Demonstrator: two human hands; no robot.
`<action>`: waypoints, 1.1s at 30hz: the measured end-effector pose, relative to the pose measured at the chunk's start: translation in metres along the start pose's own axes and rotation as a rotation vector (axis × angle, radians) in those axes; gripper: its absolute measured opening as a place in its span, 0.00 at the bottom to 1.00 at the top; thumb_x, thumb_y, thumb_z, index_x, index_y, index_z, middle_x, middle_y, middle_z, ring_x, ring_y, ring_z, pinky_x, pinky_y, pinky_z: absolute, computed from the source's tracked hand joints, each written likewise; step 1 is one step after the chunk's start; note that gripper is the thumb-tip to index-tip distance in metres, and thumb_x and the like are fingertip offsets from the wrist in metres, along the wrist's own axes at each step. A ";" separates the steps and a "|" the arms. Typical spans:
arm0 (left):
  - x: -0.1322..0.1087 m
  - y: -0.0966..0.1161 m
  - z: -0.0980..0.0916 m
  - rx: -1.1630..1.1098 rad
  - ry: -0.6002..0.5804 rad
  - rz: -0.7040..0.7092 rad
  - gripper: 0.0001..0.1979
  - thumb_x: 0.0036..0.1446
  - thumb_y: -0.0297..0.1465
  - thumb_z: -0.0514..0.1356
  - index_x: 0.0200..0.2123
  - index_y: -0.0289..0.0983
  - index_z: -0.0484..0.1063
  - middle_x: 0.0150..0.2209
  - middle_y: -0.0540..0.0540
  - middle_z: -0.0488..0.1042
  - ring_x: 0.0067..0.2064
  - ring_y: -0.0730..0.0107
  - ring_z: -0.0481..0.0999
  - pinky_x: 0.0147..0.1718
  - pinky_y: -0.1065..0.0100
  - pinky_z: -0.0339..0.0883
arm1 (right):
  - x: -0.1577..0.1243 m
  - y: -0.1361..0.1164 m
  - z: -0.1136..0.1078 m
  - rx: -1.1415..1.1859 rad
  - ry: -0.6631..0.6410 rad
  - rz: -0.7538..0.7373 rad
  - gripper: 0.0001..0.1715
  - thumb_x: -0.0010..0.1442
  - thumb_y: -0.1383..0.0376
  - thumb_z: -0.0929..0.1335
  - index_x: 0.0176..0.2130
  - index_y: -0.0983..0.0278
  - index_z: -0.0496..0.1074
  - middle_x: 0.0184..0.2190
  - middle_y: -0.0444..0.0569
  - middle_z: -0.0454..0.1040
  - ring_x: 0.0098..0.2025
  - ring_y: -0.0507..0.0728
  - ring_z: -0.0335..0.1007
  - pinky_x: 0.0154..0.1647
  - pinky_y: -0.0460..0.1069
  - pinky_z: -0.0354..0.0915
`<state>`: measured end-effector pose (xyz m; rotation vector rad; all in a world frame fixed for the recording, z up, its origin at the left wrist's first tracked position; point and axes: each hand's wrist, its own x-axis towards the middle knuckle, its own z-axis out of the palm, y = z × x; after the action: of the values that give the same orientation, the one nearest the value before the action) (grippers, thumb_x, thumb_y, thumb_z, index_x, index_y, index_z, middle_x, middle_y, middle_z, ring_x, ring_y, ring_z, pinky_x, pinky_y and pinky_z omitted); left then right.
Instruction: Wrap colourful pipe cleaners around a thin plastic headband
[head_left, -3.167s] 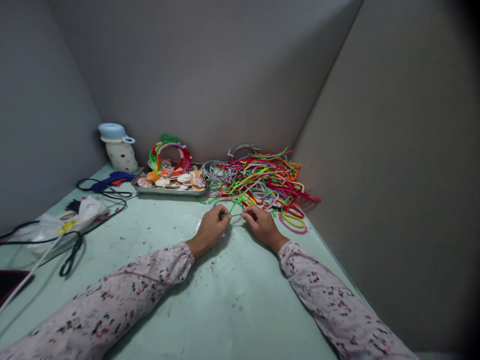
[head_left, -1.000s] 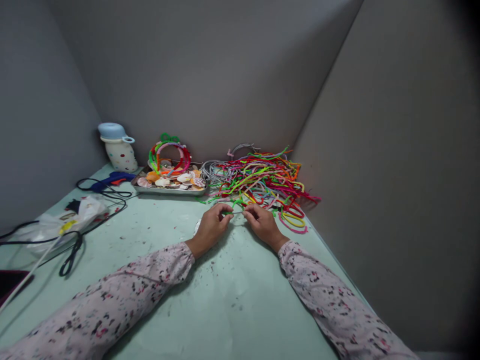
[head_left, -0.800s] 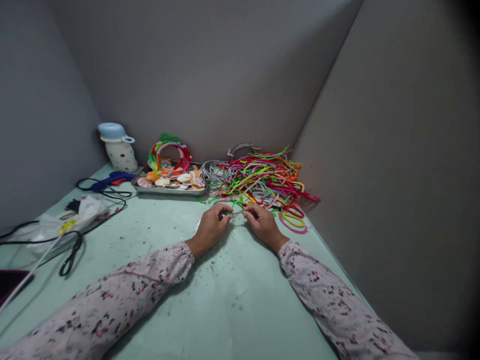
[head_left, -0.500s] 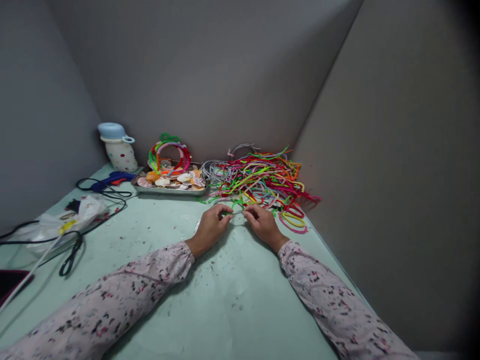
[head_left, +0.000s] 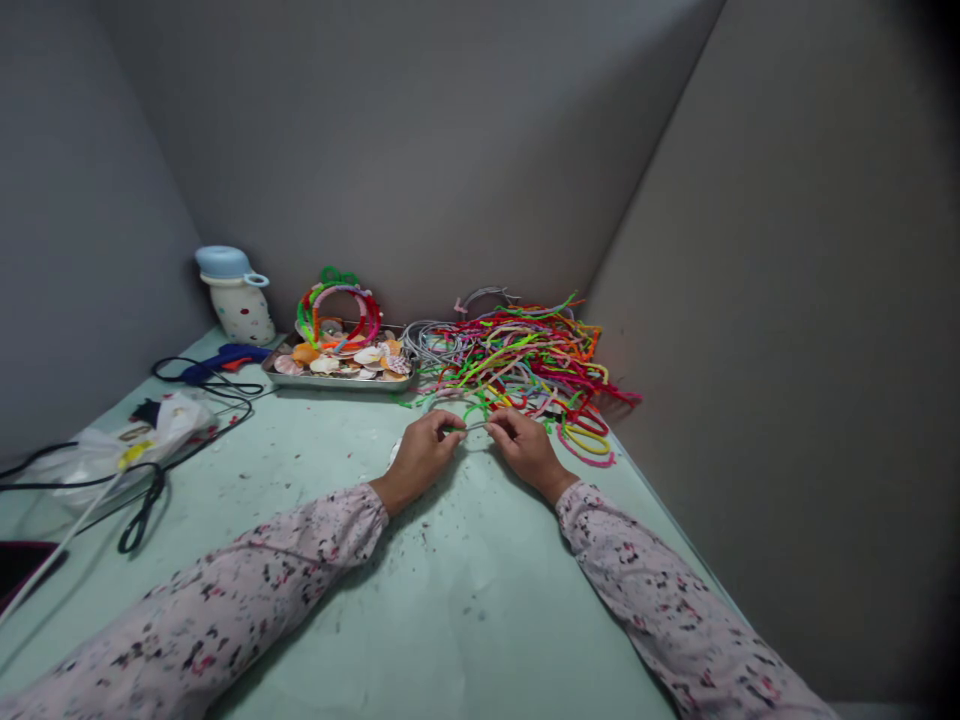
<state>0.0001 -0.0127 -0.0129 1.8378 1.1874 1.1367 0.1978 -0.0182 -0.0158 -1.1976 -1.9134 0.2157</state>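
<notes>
Between my two hands stretches a thin grey wire ring [head_left: 477,426], with a bit of green on it near the left fingertips. My left hand [head_left: 427,450] pinches its left side between thumb and fingers. On the right, my right hand [head_left: 525,450] pinches the same ring, a short gap away from the left fingertips. Just beyond both hands lies a tangled pile of coloured fuzzy stems [head_left: 525,350]. Grey wire rings [head_left: 435,342] rest at the pile's left edge.
A metal tray [head_left: 337,383] of shells carries colourful wrapped rings [head_left: 339,290]. Further left are a bottle [head_left: 244,310], a blue glue gun [head_left: 217,364], black cables [head_left: 142,515] and a plastic bag [head_left: 90,455]. Walls close off the back and right.
</notes>
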 end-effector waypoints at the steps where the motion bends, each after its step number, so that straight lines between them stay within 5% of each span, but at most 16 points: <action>1: 0.000 0.000 0.000 0.001 -0.001 -0.003 0.09 0.53 0.32 0.58 0.37 0.37 0.74 0.30 0.49 0.75 0.26 0.74 0.70 0.27 0.71 0.63 | 0.000 0.000 0.000 0.001 0.001 -0.003 0.08 0.61 0.62 0.65 0.37 0.63 0.72 0.28 0.46 0.73 0.29 0.53 0.68 0.32 0.47 0.62; 33: -0.001 0.003 -0.001 0.070 0.004 0.041 0.06 0.54 0.32 0.58 0.35 0.38 0.71 0.26 0.52 0.71 0.27 0.74 0.68 0.27 0.72 0.60 | 0.000 -0.001 -0.001 0.006 0.005 -0.003 0.06 0.61 0.63 0.65 0.36 0.63 0.71 0.28 0.45 0.73 0.29 0.53 0.67 0.32 0.46 0.62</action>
<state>-0.0001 -0.0150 -0.0104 1.9212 1.2115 1.1346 0.1974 -0.0186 -0.0146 -1.1899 -1.9090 0.2171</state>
